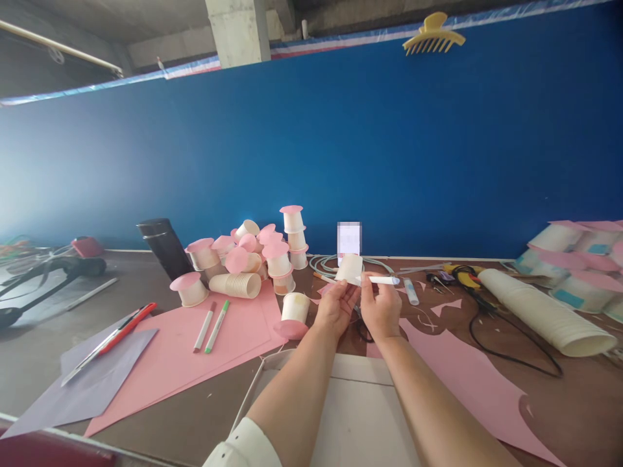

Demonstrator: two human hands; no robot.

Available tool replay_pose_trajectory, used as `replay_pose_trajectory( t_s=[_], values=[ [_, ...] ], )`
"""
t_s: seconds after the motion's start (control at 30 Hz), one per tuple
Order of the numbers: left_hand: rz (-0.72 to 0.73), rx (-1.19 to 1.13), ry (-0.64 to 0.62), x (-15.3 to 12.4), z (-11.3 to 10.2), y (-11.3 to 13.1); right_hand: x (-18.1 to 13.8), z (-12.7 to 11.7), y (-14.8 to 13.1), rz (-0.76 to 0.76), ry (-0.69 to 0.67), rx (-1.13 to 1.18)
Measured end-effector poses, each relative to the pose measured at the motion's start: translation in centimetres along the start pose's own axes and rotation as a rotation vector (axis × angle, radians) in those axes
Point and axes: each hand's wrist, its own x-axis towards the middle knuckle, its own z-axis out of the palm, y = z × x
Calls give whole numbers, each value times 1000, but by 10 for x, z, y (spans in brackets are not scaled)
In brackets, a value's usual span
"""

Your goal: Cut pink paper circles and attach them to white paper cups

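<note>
Near the back of the table, my left hand [335, 310] is closed around the lower edge of a small white paper cup [349, 267]. Beside it my right hand [383, 312] grips a white marker [385, 280], whose left end points at the cup. Whether the tip touches it I cannot tell. Behind the cup stands a bright, blurred-out screen [349, 237]. To the left of my wrists, a paper cup [296, 308] rests on a pink paper disc [293, 329]. A white box lid [360, 408] lies under my forearms.
Left are stacked cups with pink discs [292, 220], nested cups [236, 285], a black bottle [165, 250], two markers [217, 326], a utility knife [117, 334] and pink sheets [195, 363]. Right are a long cup stack [545, 311], a black cable [487, 318] and cut pink paper [467, 383].
</note>
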Motion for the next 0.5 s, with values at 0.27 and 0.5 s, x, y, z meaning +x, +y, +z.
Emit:
replay_pose_trajectory(
  t_s=[0.27, 0.5],
  values=[
    [6, -4, 14, 0, 1, 0, -1, 0, -2, -12, 9, -3],
    [0, -11, 23, 0, 1, 0, 0, -1, -2, -5, -5, -11]
  ],
)
